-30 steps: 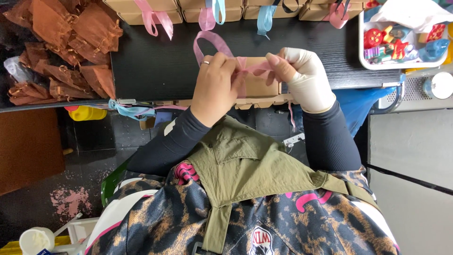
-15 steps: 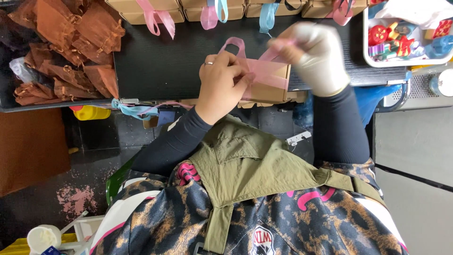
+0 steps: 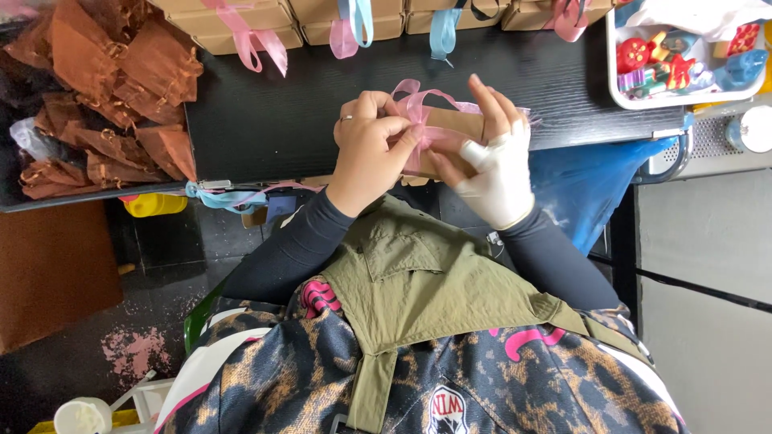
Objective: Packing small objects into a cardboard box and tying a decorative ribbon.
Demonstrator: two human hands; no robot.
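Item: small brown box [image 3: 458, 128], at the near edge of my black table [image 3: 265, 112], long axis running left to right along that edge. Pink ribbon [image 3: 418, 108] wraps it crosswise, with a loop standing up at the box's left end.

Left hand [image 3: 371, 137]: bare, ring on one finger, fingers curled shut and pinching the ribbon at the loop, on the box's left end.

Right hand [image 3: 494, 165]: in a white glove with open fingertips, half open, spread over the box's right part, thumb pressed to the near side, fingers lying across the top. It steadies the box; whether it also pinches the ribbon I cannot tell.

Relation: the box lies directly between both hands, touching each; the knot sits nearer my left hand.

Surroundings: row of like boxes [image 3: 241, 24] with pink and blue ribbons along the far edge; heap of brown pouches [image 3: 104, 96] at the left end; white tray [image 3: 683, 100] of coloured toys at the far right corner; loose blue ribbon [image 3: 221, 195] hanging off the near edge.
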